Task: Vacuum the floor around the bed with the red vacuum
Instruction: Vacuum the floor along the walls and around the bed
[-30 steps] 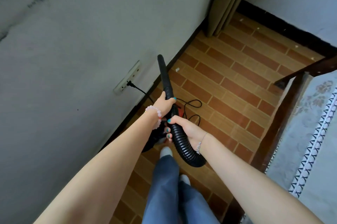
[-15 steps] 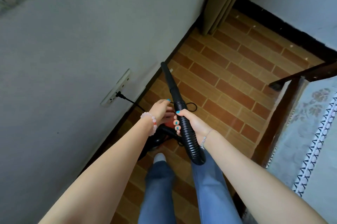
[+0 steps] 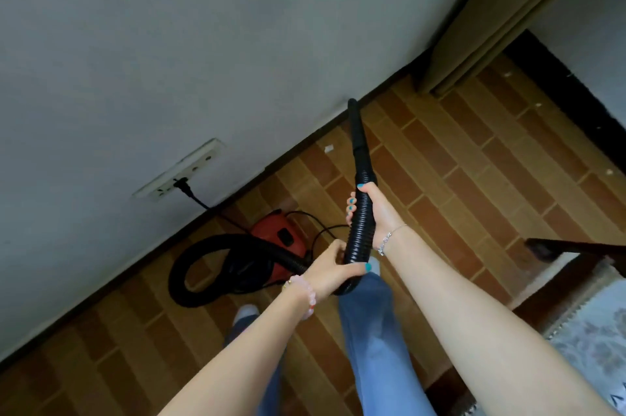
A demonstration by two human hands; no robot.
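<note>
The black ribbed plastic hose (image 3: pixel 359 222) is grasped in both hands, just right of the small red canister vacuum (image 3: pixel 277 232), which is stood on the brown brick-patterned tile floor (image 3: pixel 474 178). The right hand (image 3: pixel 376 209) is clenched round the hose's upper stretch, and the left hand (image 3: pixel 330 271) round its lower bend, nearer the vacuum. The tapered black nozzle (image 3: pixel 355 131) is pointed away from the vacuum. A dark wooden bed frame (image 3: pixel 576 249) is seen well right of the vacuum.

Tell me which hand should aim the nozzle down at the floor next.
Right. The right hand grips the hose just behind the nozzle, so it likely steers the tip best; the left hand holds farther back.
</note>
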